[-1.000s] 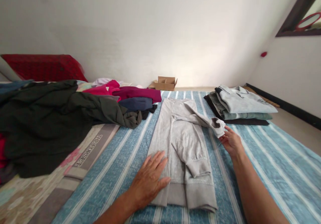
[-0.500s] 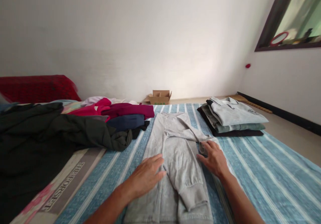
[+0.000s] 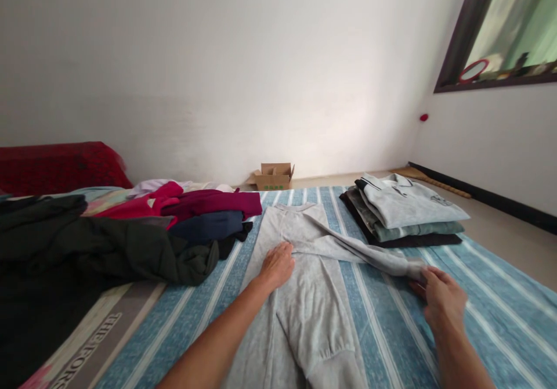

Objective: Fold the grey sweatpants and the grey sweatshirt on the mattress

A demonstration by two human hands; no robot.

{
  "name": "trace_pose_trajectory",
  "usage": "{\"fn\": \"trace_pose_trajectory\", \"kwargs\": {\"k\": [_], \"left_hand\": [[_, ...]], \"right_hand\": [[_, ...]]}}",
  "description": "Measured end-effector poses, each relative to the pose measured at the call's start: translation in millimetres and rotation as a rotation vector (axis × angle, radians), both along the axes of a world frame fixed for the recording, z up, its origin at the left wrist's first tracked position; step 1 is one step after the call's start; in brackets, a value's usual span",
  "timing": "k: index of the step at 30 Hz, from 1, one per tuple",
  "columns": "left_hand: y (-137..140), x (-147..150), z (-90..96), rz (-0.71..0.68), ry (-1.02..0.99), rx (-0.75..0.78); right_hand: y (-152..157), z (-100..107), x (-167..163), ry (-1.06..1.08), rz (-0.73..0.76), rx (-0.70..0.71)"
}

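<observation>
In the head view, a long-sleeved grey top [image 3: 313, 305] lies lengthwise on the bed [image 3: 383, 331], its collar towards the far edge and its lower end running out of the picture towards the near side. One sleeve [image 3: 335, 247] reaches across the body and out past the garment's side, towards the bed's right edge; the other lies down along the body with its ribbed cuff nearer the viewer.

The left hand [image 3: 278, 266] rests palm down on the top, where the outstretched sleeve leaves the folded side, fingers together and slightly curled; whether it pinches any cloth cannot be told. The right hand [image 3: 442, 293] is closed, thumb against fingers, on the far cuff [image 3: 415, 268], beyond the garment's side.

To handle this well, I would press the left hand flat and firm, so that a pull on the cuff does not drag the body askew. The right hand would do best with a gentle, low, even pull, enough to ease out the lengthwise creases without stretching the ribbing.

Just past the bed's far edge, near the wall, stands a cardboard box [image 3: 275, 179] with its flaps raised. An upright brown piece, perhaps a divider or a flap, shows within; its bottom is hidden, so any contents cannot be told.
</observation>
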State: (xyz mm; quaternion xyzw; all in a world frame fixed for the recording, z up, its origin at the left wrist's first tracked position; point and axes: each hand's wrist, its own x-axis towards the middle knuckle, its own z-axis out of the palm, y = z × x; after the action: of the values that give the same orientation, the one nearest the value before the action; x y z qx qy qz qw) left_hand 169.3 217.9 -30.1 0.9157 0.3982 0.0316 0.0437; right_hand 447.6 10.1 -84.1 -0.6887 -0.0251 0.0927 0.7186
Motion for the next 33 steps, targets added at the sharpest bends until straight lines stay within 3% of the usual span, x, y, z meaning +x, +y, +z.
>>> {"fn": "trace_pose_trajectory", "kwargs": {"k": [2,4,7,10,13,15,18,21,27,30,33], "left_hand": [[0,-1,-1.9,-0.011,0.013,0.003],[0,-2,-0.6,-0.028,0.036,0.003],[0,-3,4.0,-0.046,0.097,-0.007],[0,-2,7.0,-0.039,0.139,-0.035],[1,-1,6.7,-0.028,0.167,-0.061],[0,-1,5.6,-0.027,0.175,-0.062],[-2,-1,4.2,-0.031,0.165,-0.042],[-4,-1,5.0,-0.030,0.153,-0.032],[6,4,20.3,-0.078,0.191,-0.087],[14,10,31.2,-0.104,0.191,-0.090],[22,21,36.5,-0.109,0.160,-0.065]], "right_hand": [[-5,0,6,-0.078,-0.015,-0.131],[-6,0,7,-0.288,0.035,-0.265],[-2,-3,7,-0.586,0.290,-0.376],[-2,-12,13,-0.662,0.524,-0.430],[-5,-15,19,-0.686,0.509,-0.463],[-7,-10,19,-0.696,0.407,-0.409],[-9,6,12,-0.632,0.326,-0.211],[-10,20,2,-0.315,0.348,-0.052],[0,17,-2,0.272,0.060,0.160],[4,14,2,0.360,0.112,0.291],[3,14,6,0.394,0.199,0.330]]}}
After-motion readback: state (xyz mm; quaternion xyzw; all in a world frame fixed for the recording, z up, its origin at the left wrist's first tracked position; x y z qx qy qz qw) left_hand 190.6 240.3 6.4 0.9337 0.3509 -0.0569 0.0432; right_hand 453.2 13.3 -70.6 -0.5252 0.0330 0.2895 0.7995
